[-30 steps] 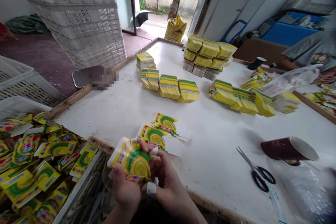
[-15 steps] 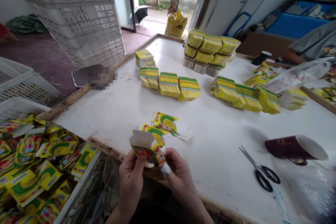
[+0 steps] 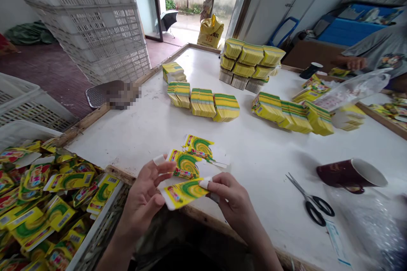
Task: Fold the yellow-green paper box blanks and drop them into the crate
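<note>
Between finger and thumb my right hand [image 3: 230, 194] grips a yellow-and-green printed carton [image 3: 184, 192] at its right end, over the table's near edge. My left hand [image 3: 144, 192] has its fingers spread at the carton's left end, with white tape on a fingertip; its thumb is close to the carton, and whether it touches I cannot tell. Just beyond, flat printed cartons [image 3: 182, 163] lie on the white table [image 3: 133, 135]. A further yellow carton [image 3: 200, 146] rests behind them.
Left of me a white crate [image 3: 92, 230] holds many loose cartons. Carton bundles [image 3: 202, 102] stand in rows, with a taller stack [image 3: 249, 60] behind. Black-handled scissors [image 3: 313, 203], a tipped dark mug [image 3: 348, 173] and clear plastic [image 3: 378, 224] lie right. A co-worker's hand [image 3: 352, 62] shows at far right.
My left hand has let go of the carton and opened out to the left. The carton has turned from upright to nearly flat in my right hand. The co-worker's hand has come into view.
</note>
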A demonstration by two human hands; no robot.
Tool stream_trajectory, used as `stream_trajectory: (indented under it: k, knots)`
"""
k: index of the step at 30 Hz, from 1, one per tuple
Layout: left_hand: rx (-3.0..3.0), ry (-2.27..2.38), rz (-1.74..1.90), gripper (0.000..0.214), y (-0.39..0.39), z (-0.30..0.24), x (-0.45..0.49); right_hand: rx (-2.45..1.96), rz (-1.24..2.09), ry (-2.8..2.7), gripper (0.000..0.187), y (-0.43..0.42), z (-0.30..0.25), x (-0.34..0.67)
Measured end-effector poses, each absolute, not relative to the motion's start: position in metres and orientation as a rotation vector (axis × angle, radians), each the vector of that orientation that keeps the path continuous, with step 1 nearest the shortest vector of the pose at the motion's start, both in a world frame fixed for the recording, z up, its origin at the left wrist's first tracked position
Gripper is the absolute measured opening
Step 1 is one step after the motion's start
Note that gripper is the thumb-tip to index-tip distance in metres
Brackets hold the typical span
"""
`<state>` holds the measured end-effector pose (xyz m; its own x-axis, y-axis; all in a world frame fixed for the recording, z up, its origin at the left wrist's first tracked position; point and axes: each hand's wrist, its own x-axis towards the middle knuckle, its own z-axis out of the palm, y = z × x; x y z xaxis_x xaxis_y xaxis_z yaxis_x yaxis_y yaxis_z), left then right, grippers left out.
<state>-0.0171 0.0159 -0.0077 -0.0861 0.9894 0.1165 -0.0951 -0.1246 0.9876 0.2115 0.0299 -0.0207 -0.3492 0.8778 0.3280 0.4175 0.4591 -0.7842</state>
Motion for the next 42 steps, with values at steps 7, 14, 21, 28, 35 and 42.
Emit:
stream_trajectory:
  k: [7,14,21,28,35,42]
  knots:
    - [1.621,1.321,0.671,0.078,0.013,-0.007,-0.004,-0.946,0.558,-2.134,0.031,0.021,-0.015,0.199]
    - [1.889,1.376,0.726,0.073,-0.001,-0.035,0.021,-1.101,1.549,-1.124,0.063,0.017,-0.041,0.179]
    - [1.932,1.314,0.69,0.051,0.003,-0.029,0.016,-1.056,1.762,-1.125,0.066,0.015,-0.041,0.17]
    - [1.76,1.31,1.029,0.067,0.007,-0.038,0.017,-0.943,1.223,-1.877,0.052,0.012,-0.027,0.172]
    - [1.854,1.67,0.841,0.054,-0.002,-0.04,-0.001,-1.041,0.962,-2.062,0.06,0.017,-0.045,0.179]
    - [1.95,1.529,0.628,0.051,0.001,-0.023,-0.016,-0.975,1.17,-2.233,0.028,0.028,-0.018,0.2]
